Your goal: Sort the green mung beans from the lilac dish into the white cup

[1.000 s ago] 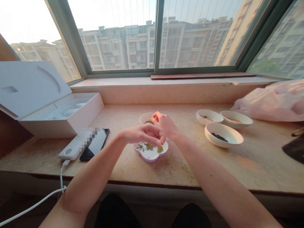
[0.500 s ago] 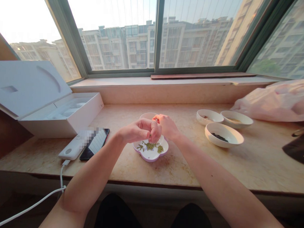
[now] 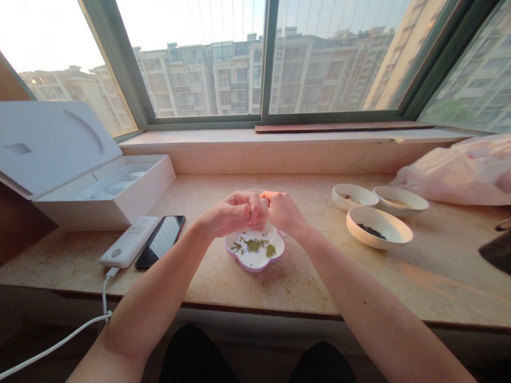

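Observation:
My left hand [image 3: 238, 214] is curled closed above a flower-shaped white dish [image 3: 253, 263] with a lilac rim. A speck of green shows between its thumb and fingers, like the small mung beans [image 3: 256, 245] scattered in the dish below. My right hand [image 3: 285, 214] meets it from the right, its fingers bent and pinched together; whatever the fingertips hold is hidden. Behind both hands, only the far rim of a white bowl [image 3: 253, 190] shows.
On the right stand three white bowls, the nearest [image 3: 399, 233] with dark bits inside. A plastic bag [image 3: 469, 171] lies beyond them. Leftward are an open white box [image 3: 142, 196], a white power bank [image 3: 128, 243] with a cable, and a phone [image 3: 161, 243]. The counter edge runs in front.
My left hand has shifted slightly up, with its fingers curled closer to the right hand. My right hand has moved a little to the right. The dish and beans look the same.

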`<state>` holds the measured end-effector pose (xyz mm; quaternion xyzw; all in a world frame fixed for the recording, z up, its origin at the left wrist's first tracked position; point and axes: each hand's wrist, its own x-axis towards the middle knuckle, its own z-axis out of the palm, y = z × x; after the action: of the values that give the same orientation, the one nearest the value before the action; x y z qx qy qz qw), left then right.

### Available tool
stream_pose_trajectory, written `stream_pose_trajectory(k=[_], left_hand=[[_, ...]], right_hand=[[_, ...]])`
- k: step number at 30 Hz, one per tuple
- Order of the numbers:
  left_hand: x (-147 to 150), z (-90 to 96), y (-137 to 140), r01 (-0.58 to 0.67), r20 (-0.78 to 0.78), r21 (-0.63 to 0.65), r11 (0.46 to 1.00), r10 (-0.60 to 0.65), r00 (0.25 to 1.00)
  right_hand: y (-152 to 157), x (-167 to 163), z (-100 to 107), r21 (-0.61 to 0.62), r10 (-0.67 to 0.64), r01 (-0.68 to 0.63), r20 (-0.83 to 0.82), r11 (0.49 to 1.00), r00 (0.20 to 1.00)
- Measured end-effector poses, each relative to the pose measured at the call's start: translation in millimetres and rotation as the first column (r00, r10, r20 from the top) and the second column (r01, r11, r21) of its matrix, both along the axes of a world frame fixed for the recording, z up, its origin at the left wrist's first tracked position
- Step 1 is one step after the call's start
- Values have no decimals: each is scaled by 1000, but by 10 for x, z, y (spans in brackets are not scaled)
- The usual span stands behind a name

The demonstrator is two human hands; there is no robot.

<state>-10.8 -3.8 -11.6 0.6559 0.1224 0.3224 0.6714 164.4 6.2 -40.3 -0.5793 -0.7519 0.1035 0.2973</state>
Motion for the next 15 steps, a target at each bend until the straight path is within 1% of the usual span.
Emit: stream_pose_trajectory(k=[2, 4, 5, 7, 8, 9, 10, 11, 12, 13, 14, 15], left_hand=[[21, 10, 27, -48, 64, 14, 999, 47, 997], [45, 5, 82, -144, 103, 1, 990, 143, 984], [56, -8, 121, -207, 104, -7, 978, 207, 973], [71, -58, 219, -363, 55, 15, 932, 361, 931], [75, -94, 275, -451, 10, 57, 891, 451, 892], [75, -136, 333, -545, -30, 117, 830, 551, 834], [73, -182, 390, -610, -80, 181, 771, 630, 773], [68, -230, 444, -644, -132, 257, 720, 687, 715], [62, -276, 494, -661, -171, 355, 661, 741, 649], [54, -319, 537, -650, -194, 481, 588, 795, 576], [45, -358, 574, -595, -209, 620, 512, 839, 503], [37, -392, 603, -521, -221, 724, 452, 868, 445]], right_hand=[[-3, -2, -3, -3, 54, -54, -2, 999, 999], [-4, -14, -19, -1, 103, -103, -3, 995, 995], [-6, -23, -28, -3, 128, -128, -9, 992, 992], [-16, -46, -43, -21, 184, -185, -30, 983, 982], [-27, -57, -47, -38, 219, -221, -44, 975, 975], [-41, -67, -49, -63, 257, -261, -60, 963, 965], [-57, -75, -50, -94, 300, -306, -76, 947, 951], [-75, -83, -52, -129, 346, -355, -89, 926, 934], [-93, -89, -54, -164, 396, -407, -96, 899, 913], [-110, -94, -59, -196, 446, -457, -97, 868, 889], [-124, -100, -67, -222, 494, -502, -93, 836, 864], [-136, -106, -76, -244, 536, -539, -82, 807, 840]])
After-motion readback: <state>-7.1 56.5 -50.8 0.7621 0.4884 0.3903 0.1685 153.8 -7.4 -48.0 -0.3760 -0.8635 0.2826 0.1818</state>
